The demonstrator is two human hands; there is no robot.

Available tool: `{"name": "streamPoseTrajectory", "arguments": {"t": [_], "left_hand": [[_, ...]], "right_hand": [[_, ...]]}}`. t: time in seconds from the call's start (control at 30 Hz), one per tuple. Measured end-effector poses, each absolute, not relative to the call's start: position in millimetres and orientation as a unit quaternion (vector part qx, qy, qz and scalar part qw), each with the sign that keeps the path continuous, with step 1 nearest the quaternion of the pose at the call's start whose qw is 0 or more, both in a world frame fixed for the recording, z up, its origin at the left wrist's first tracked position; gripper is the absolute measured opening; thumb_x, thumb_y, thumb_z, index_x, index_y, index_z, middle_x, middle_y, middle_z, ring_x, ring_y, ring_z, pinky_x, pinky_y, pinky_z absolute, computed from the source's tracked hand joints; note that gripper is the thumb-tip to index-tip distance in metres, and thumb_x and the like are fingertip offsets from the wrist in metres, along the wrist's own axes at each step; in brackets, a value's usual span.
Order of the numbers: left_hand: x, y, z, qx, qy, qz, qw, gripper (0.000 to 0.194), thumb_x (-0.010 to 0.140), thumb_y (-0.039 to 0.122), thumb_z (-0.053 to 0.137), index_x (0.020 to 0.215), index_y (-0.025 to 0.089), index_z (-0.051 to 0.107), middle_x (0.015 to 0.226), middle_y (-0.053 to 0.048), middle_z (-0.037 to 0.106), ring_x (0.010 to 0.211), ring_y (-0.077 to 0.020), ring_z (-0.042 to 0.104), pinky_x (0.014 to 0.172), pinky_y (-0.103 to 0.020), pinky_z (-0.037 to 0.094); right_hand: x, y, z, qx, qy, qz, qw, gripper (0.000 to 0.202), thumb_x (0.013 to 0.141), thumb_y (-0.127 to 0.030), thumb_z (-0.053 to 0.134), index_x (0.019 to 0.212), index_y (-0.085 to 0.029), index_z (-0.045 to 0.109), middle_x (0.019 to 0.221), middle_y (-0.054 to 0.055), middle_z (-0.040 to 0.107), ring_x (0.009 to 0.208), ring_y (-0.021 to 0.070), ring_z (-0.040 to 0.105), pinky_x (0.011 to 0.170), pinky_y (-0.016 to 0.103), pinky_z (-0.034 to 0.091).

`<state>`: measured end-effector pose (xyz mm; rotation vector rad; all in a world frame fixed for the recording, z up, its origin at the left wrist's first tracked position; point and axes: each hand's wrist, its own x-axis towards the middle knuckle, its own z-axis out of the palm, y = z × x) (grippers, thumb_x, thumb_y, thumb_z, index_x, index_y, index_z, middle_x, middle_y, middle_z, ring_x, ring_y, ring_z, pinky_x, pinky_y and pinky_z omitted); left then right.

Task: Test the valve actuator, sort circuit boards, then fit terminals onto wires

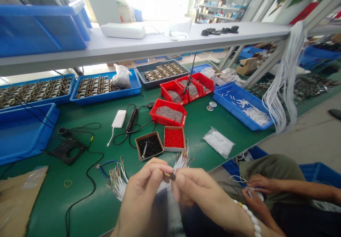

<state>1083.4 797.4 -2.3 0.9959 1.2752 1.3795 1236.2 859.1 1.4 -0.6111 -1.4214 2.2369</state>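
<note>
My left hand (145,183) and my right hand (195,187) meet at the front edge of the bench, both closed in a pinch. Between their fingertips is a small dark part (172,176) with a thin yellowish piece at its left side; its exact kind is too small to tell. White cables with coloured wire ends lie in one bundle (119,183) beside my left hand and another bundle (183,160) just behind my fingers. Close by are a carton of black pieces (154,145), with a wrench (144,150) on top, and a carton of red pieces (174,137).
Red bins (170,113) of small metal parts stand behind the cartons. A blue tray (239,105) holds white pieces, near a plastic bag (218,142). Cords and a black stand (68,150) lie left. A co-worker's hands (257,191) are at the right.
</note>
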Motion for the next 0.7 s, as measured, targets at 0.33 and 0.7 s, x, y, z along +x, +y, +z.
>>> {"name": "streamPoseTrajectory", "arguments": {"t": [0.33, 0.7], "left_hand": [[1089.9, 800.2, 15.5, 0.439, 0.611, 0.598, 0.276, 0.018, 0.085, 0.027, 0.062, 0.069, 0.022, 0.066, 0.071, 0.002, 0.058, 0.067, -0.0115, 0.055, 0.06, -0.019, 0.044], [1086.7, 795.4, 7.9, 0.507, 0.611, 0.509, 0.332, 0.009, 0.084, 0.023, 0.062, 0.076, 0.023, 0.065, 0.079, 0.002, 0.061, 0.075, -0.0121, 0.058, 0.069, -0.019, 0.045]], "right_hand": [[1233.2, 858.0, 2.6, -0.189, -0.465, 0.845, 0.182, 0.033, 0.09, -0.044, 0.06, 0.091, -0.011, 0.063, 0.071, -0.001, 0.051, 0.062, 0.0085, 0.046, 0.06, 0.021, 0.036], [1234.2, 852.3, -2.4, -0.239, -0.507, 0.792, 0.242, 0.04, 0.091, -0.051, 0.057, 0.077, -0.014, 0.054, 0.057, -0.004, 0.049, 0.053, 0.0074, 0.04, 0.055, 0.021, 0.03]]}}
